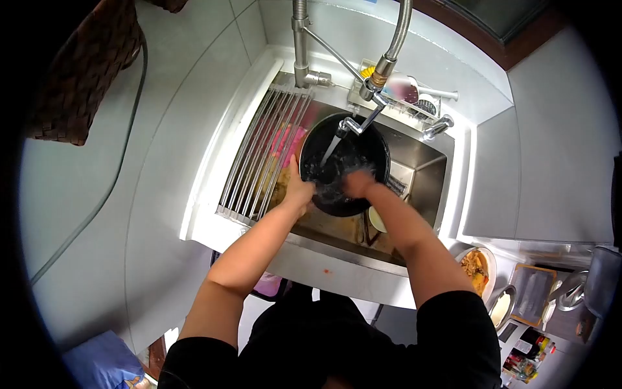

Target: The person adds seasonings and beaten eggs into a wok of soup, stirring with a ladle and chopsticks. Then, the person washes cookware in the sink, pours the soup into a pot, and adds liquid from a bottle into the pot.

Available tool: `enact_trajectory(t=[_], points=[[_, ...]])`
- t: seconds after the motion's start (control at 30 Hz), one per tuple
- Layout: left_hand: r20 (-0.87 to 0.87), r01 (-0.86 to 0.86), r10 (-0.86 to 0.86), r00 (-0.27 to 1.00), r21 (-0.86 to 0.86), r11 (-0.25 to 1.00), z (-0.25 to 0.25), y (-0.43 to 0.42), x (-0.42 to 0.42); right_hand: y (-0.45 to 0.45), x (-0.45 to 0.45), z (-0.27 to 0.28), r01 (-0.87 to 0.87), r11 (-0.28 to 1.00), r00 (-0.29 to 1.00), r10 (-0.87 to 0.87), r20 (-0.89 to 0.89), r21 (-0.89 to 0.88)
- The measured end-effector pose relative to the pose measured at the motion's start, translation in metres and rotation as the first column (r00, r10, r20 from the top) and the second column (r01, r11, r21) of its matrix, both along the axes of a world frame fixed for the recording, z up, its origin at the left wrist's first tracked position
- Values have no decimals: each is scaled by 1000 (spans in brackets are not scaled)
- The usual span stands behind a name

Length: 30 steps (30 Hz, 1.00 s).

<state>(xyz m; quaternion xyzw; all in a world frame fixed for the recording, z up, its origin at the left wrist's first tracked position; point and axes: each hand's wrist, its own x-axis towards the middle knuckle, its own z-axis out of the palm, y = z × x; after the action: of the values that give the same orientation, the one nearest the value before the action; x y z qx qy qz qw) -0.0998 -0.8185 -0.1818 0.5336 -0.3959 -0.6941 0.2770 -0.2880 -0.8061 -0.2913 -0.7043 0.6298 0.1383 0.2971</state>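
Sink [429,170]; left hand [299,193] clasps black pot [377,150]; right hand [358,184] inside, grip blurred, can't tell

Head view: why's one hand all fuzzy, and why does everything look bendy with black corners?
In the head view, the right hand in the black pot is smeared, probably from moving fast, while the left hand looks clearer; in the head view, the counter curves and the corners go black, likely from a very wide lens.
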Motion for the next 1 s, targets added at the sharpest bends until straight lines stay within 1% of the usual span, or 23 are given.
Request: enact_trajectory(t=[0.03,0.1,0.13,0.17,0.2,0.23,0.27,0.3,0.33,0.37,0.43,0.5,0.57,0.6,0.63,0.67,0.7,0.73,0.77,0.83,0.9,0.93,1.0], points=[[7,4,-4,1000,-8,1000,-1,2,0,-10,-16,17,-123,992,971,120,-206,2],[23,-1,-5,1000,256,967,-8,5,-5,-39,-42,-33,25,842,996,-67,-58,-539],[26,2,-9,1000,250,968,-19,0,-6,-47,-34,-3,-256,817,962,162,-220,-517],[-33,47,-38,999,383,923,-34,-8,-6,-52,-11,26,-195,879,977,135,-165,-436],[-95,96,-55,994,507,856,-39,-13,-5,-56,2,36,-387,808,922,344,-177,-443],[-94,95,-55,994,509,856,-44,-16,-3,-57,9,40,-561,697,821,539,-190,-447],[-108,105,-55,993,545,832,-48,-18,0,-52,-3,19,-497,569,815,566,-126,-655],[-120,114,-53,991,583,804,-50,-18,3,-46,-17,3,-497,572,813,569,-121,-652],[-121,112,-50,991,587,802,-53,-19,5,-41,-33,-10,-304,810,952,272,-137,-502],[-110,90,-34,993,555,827,-55,-20,5,-39,-41,-16,-31,939,975,-47,-217,-343],[-122,79,-17,992,522,849,-51,-21,-3,-9,-36,23,-102,995,898,102,-427,24],[-96,58,-13,995,479,876,-37,-17,-8,15,-31,49,-73,968,945,143,-293,238],[-128,71,-9,992,483,873,-38,-9,-6,46,-25,92,6,952,994,-38,-99,-307],[-158,86,-10,987,484,871,-39,-5,-6,57,-25,108,169,783,976,-217,-8,-599],[-162,88,-8,987,489,868,-48,-2,-5,69,-24,120,308,506,927,-351,134,-806],[-246,112,44,968,585,803,-65,0,-3,83,-23,127,481,397,832,-488,265,-782],[-318,147,102,942,668,729,-81,3,-2,97,-39,92,669,307,704,-554,444,-677],[-311,158,88,946,681,715,-91,8,-3,105,-49,67,895,280,445,-626,641,-347],[-312,161,85,946,682,713,-89,11,-10,110,-55,54,974,221,124,-685,718,42],[-217,74,162,963,786,614,-86,18,-29,97,-46,69,970,242,166,-666,728,1],[-334,177,155,930,774,607,-112,13,-30,74,-40,94,947,318,209,-504,838,-45],[-310,136,179,934,769,624,-104,10,-28,64,-36,91,909,326,389,-447,805,-258],[-330,122,210,920,753,647,-103,6,-17,55,-23,97,868,371,479,-448,755,-331]])
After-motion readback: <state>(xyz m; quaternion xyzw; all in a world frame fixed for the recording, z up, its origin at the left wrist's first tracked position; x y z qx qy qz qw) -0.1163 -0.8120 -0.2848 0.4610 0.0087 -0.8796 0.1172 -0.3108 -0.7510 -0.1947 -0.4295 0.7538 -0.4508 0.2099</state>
